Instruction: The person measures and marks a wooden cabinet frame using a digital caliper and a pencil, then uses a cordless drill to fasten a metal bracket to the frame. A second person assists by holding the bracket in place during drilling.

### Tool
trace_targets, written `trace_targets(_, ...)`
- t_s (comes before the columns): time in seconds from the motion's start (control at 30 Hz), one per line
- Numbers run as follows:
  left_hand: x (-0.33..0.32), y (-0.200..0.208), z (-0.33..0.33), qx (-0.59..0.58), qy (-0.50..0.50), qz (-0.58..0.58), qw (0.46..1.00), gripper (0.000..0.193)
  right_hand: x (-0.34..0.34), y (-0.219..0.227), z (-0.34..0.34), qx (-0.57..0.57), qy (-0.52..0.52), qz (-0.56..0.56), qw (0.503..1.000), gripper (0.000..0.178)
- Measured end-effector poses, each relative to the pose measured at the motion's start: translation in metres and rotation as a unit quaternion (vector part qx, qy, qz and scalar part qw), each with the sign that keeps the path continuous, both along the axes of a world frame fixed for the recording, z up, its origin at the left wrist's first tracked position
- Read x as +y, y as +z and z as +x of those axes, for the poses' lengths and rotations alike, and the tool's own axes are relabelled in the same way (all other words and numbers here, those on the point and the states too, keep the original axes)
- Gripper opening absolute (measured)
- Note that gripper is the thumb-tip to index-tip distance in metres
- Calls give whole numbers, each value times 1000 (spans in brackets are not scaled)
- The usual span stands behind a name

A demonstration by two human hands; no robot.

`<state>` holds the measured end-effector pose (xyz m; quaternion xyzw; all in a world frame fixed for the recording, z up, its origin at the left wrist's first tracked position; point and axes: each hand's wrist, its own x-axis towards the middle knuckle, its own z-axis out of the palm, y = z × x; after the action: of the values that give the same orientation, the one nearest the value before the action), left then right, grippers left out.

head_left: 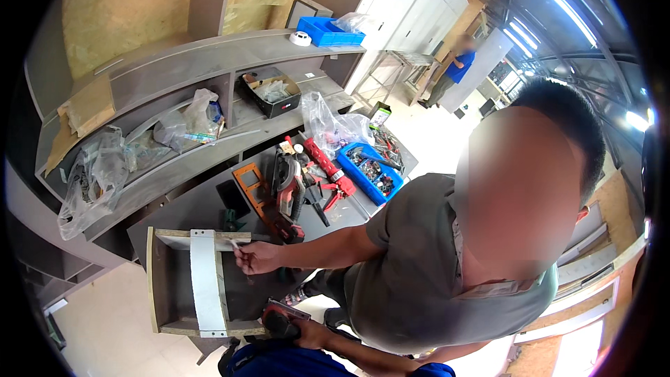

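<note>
Neither of my hands shows. Only blue cloth [289, 361], apparently my clothing, rises at the lower edge. Nearest to it is a red-and-black power tool [280, 321] with a flat metal plate, gripped by a co-worker's hand [313, 334]. The tool is at the near corner of an open wooden box frame [152, 279]. A white strip [208, 283] lies across this frame from side to side. At the frame's far right corner, the co-worker's other hand [258, 257] pinches something small and pale that I cannot make out.
Beyond the frame, a grey worktop [328, 220] carries a red caulking gun [324, 160], an orange frame [252, 185], power tools and a blue parts bin [385, 197]. Shelving [174, 63] with plastic bags [98, 174] runs along the left. The co-worker [412, 258] stands close at right; another person [457, 70] is far behind.
</note>
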<state>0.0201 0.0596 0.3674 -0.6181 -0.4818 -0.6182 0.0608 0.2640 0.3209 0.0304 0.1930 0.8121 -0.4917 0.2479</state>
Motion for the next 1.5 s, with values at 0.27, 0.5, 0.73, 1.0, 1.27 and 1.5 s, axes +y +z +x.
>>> trace_targets(0.27, -3, -2, -2, -14, -13, 10, 1000, 37, -4, -32, 11, 20, -11, -33, 999, 61)
trace_targets(0.5, -10, -2, 2, -10, -8, 22, 1000, 34, 5, -24, 8, 40, 18, 46, 998, 74)
trace_targets(0.73, -32, -2, 9, -20, 17, 23, 999, 33, -9, -21, -2, 14, 15, 28, 999, 80)
trace_targets(1.0, -156, 11, -10, -143, 134, 27, 980, 31, -12, 17, -18, -105, 30, 58, 992, 78)
trace_targets(1.27, 4, -261, -90, -179, 246, -473, 827, 29, -17, 20, -6, -47, -22, 57, 997, 71)
trace_targets(1.5, 71, -338, -102, -80, 364, -447, 813, 27, -17, 33, -6, -30, -16, 49, 998, 75)
